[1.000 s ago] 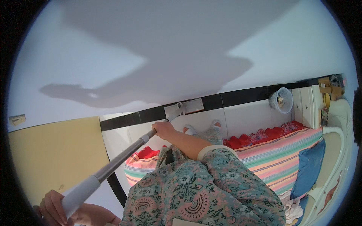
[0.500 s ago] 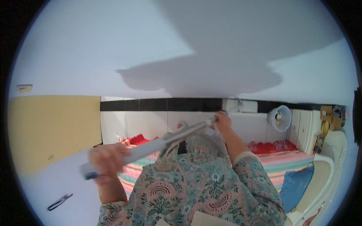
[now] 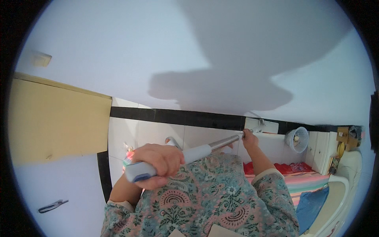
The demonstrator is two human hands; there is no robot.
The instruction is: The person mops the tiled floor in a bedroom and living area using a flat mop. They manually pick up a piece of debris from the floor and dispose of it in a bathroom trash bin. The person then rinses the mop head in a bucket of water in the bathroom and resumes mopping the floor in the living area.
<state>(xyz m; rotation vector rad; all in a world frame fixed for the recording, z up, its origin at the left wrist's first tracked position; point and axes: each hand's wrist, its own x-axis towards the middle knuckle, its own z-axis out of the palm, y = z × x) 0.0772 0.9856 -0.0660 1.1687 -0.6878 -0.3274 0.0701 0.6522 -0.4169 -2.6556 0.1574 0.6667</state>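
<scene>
The left hand (image 3: pixel 158 162) curls around the thick end of the mop pole (image 3: pixel 198 153), its forearm (image 3: pixel 125 191) below; the right hand (image 3: pixel 250 139), arm (image 3: pixel 263 158) stretched forward, clasps it, the flat head (image 3: pixel 270 126) just beyond.

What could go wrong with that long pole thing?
The flat white head on the end of the pole is near the pale basket, so a push to the right might tip it and spill what's inside. The pole also slants across the view close to a foot in a light slipper, so a careless swing could bump some toes or maybe trip the person.
</scene>
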